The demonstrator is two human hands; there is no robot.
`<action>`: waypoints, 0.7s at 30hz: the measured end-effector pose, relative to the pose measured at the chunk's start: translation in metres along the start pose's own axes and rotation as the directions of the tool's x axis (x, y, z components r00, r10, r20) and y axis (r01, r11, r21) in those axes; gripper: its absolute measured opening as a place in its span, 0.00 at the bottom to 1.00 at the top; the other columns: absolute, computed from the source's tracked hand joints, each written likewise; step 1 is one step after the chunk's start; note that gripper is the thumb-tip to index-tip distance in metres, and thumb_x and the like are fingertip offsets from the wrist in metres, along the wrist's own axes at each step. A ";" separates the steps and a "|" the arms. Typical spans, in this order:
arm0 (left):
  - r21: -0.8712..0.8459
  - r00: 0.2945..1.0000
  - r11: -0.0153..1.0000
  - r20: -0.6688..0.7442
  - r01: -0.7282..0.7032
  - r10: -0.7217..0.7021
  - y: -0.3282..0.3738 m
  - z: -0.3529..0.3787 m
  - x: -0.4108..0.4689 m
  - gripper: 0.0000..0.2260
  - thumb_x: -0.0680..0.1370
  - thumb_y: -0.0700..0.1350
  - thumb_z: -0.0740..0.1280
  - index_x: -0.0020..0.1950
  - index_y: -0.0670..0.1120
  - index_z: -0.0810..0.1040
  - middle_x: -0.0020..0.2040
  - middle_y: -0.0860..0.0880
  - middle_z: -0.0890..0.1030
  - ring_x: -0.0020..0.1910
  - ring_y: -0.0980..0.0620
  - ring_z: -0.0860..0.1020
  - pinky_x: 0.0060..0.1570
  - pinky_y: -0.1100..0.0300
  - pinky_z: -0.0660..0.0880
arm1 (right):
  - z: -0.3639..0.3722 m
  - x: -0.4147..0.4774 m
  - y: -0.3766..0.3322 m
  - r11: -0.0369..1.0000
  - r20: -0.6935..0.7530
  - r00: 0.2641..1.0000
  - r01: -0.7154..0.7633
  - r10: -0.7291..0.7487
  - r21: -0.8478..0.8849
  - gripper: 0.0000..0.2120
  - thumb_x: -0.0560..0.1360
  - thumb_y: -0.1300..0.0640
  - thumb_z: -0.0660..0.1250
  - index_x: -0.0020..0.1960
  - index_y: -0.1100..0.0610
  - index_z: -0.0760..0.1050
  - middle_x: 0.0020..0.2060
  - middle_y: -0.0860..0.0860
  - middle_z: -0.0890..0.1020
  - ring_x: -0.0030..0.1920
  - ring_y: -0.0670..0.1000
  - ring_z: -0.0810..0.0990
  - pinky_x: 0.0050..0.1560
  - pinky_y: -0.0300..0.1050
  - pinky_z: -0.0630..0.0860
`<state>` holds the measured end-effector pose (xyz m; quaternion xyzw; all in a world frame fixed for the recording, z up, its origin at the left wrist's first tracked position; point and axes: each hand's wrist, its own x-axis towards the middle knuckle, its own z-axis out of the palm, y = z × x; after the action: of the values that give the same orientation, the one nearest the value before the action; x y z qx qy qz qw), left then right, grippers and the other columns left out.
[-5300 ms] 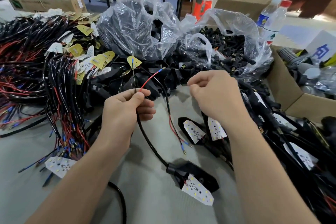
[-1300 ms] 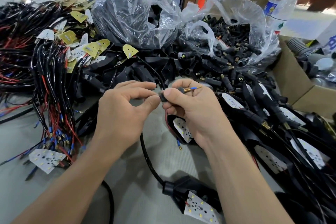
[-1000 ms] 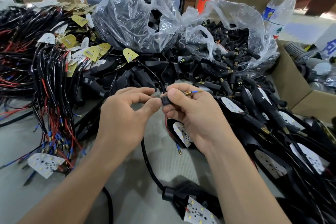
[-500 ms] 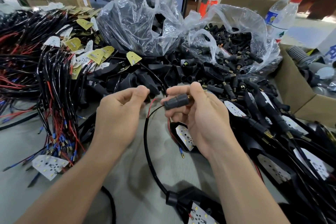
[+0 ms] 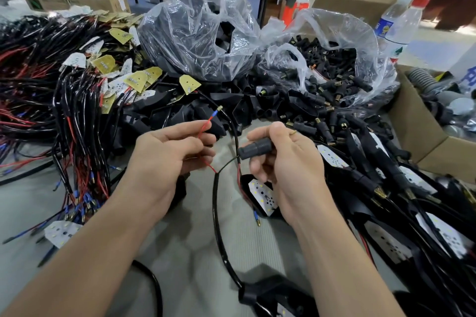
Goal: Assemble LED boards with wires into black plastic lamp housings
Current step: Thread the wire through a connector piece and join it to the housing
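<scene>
A worker's right hand (image 5: 286, 162) grips a black connector sleeve (image 5: 255, 149) between thumb and curled fingers, with a brass pin (image 5: 292, 133) showing at the sleeve's far end. The left hand (image 5: 167, 157) pinches a red wire (image 5: 206, 128) between thumb and forefinger. The wire's blue-collared brass terminal (image 5: 215, 111) points up and away from the fingertips. Both hands are raised above a grey table (image 5: 180, 252), close together but not touching.

Below them, the red wire and a thin black lead join a thick black cable (image 5: 217, 213), and the lead runs into the near end of the sleeve. The cable curves down to a black lamp housing (image 5: 270, 296) lying at the bottom of the view. Just under the right hand sits a second housing with a white LED board (image 5: 262, 195) seated in it. To the right, fitted housings (image 5: 365, 177) with white boards are heaped among their cables.

Behind the hands, loose black housings (image 5: 180, 116) are piled in front of a clear plastic bag (image 5: 195, 41) holding more of them. Beside it, a second bag (image 5: 329, 64) holds black sleeves. Bundles of red and black wires (image 5: 77, 123), some with yellow-backed boards (image 5: 139, 80), cover the left side, and one loose white board (image 5: 61, 233) lies near the left forearm. A cardboard box (image 5: 417, 141) and two plastic bottles (image 5: 404, 20) stand at far right.
</scene>
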<state>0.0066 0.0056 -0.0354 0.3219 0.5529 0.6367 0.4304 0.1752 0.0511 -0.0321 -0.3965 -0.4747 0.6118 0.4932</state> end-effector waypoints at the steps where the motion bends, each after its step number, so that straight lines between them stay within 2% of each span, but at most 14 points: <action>1: 0.078 0.998 0.995 -0.006 -0.062 0.062 0.001 -0.001 -0.001 0.19 0.76 0.27 0.65 0.45 0.48 0.89 0.41 0.45 0.87 0.33 0.52 0.83 0.34 0.63 0.80 | 0.000 0.000 0.000 1.000 -0.036 0.999 -0.007 0.007 -0.001 0.21 0.88 0.55 0.53 0.44 0.62 0.78 0.24 0.55 0.77 0.22 0.50 0.72 0.22 0.39 0.66; 3: 0.260 0.981 0.948 -0.003 -0.186 0.193 0.000 -0.001 -0.004 0.20 0.74 0.30 0.67 0.42 0.54 0.89 0.38 0.48 0.87 0.32 0.54 0.82 0.32 0.64 0.78 | 0.000 0.000 0.001 1.000 -0.083 0.996 -0.020 0.021 0.007 0.21 0.88 0.55 0.53 0.45 0.63 0.78 0.23 0.55 0.76 0.21 0.50 0.71 0.21 0.40 0.66; 4: 0.335 0.970 0.913 0.014 -0.232 0.242 0.000 0.000 -0.006 0.17 0.73 0.35 0.69 0.42 0.57 0.89 0.37 0.50 0.87 0.33 0.54 0.83 0.33 0.63 0.79 | 0.000 0.000 0.001 1.000 -0.097 0.995 -0.022 0.023 0.006 0.21 0.88 0.55 0.54 0.45 0.63 0.78 0.23 0.55 0.76 0.21 0.50 0.71 0.22 0.40 0.66; 6: 0.444 0.952 0.846 0.063 -0.294 0.298 0.001 0.002 -0.011 0.10 0.71 0.46 0.73 0.43 0.62 0.88 0.37 0.54 0.86 0.35 0.55 0.84 0.38 0.58 0.80 | 0.001 0.000 0.001 1.000 -0.109 0.994 -0.020 0.020 0.001 0.20 0.88 0.55 0.54 0.46 0.62 0.78 0.24 0.55 0.77 0.23 0.50 0.73 0.23 0.40 0.67; 8: 0.502 0.940 0.799 0.100 -0.331 0.326 0.002 0.001 -0.016 0.09 0.70 0.50 0.74 0.42 0.66 0.86 0.36 0.59 0.86 0.37 0.58 0.84 0.39 0.61 0.81 | 0.001 0.000 0.000 1.000 -0.110 0.994 -0.022 0.023 0.016 0.20 0.88 0.55 0.54 0.46 0.62 0.79 0.24 0.55 0.77 0.23 0.51 0.73 0.23 0.40 0.68; 11: 0.593 0.924 0.723 0.107 -0.355 0.367 0.004 0.003 -0.019 0.13 0.72 0.49 0.76 0.41 0.70 0.84 0.33 0.64 0.83 0.34 0.64 0.82 0.32 0.74 0.72 | 0.001 0.000 -0.001 0.998 -0.114 0.993 -0.026 0.032 0.055 0.21 0.88 0.54 0.53 0.44 0.61 0.79 0.25 0.55 0.78 0.24 0.50 0.74 0.24 0.39 0.69; 13: 0.637 0.923 0.691 0.090 -0.342 0.373 0.003 0.003 -0.020 0.13 0.72 0.47 0.78 0.39 0.68 0.85 0.31 0.66 0.82 0.33 0.67 0.81 0.31 0.78 0.68 | 0.001 0.000 -0.001 0.996 -0.104 0.994 -0.025 0.034 0.081 0.21 0.88 0.54 0.54 0.45 0.61 0.79 0.26 0.55 0.79 0.24 0.50 0.74 0.24 0.39 0.70; 15: 0.658 0.926 0.679 0.078 -0.326 0.369 0.004 0.003 -0.021 0.12 0.72 0.47 0.78 0.36 0.65 0.85 0.31 0.66 0.82 0.33 0.68 0.80 0.32 0.78 0.69 | 0.001 0.000 -0.001 0.994 -0.088 0.995 -0.026 0.035 0.104 0.21 0.88 0.54 0.54 0.45 0.61 0.79 0.29 0.55 0.80 0.25 0.51 0.75 0.25 0.40 0.70; 17: 0.665 0.926 0.674 0.075 -0.322 0.369 0.005 0.002 -0.021 0.11 0.73 0.47 0.77 0.39 0.66 0.85 0.32 0.66 0.82 0.35 0.67 0.81 0.35 0.75 0.72 | 0.002 0.000 0.000 0.992 -0.077 0.996 -0.025 0.035 0.121 0.21 0.88 0.54 0.54 0.44 0.61 0.79 0.31 0.57 0.81 0.26 0.51 0.75 0.25 0.40 0.70; 21: 0.604 0.928 0.724 0.072 -0.332 0.366 0.004 0.002 -0.019 0.13 0.73 0.47 0.77 0.41 0.68 0.85 0.32 0.63 0.83 0.34 0.62 0.82 0.35 0.69 0.76 | 0.001 0.001 0.001 0.993 -0.045 0.999 -0.013 0.019 0.116 0.21 0.88 0.55 0.54 0.44 0.61 0.79 0.34 0.59 0.82 0.26 0.51 0.76 0.25 0.40 0.70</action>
<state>0.0152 -0.0107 -0.0301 0.5239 0.6678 0.5032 0.1623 0.1739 0.0519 -0.0324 -0.3850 -0.4236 0.6329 0.5213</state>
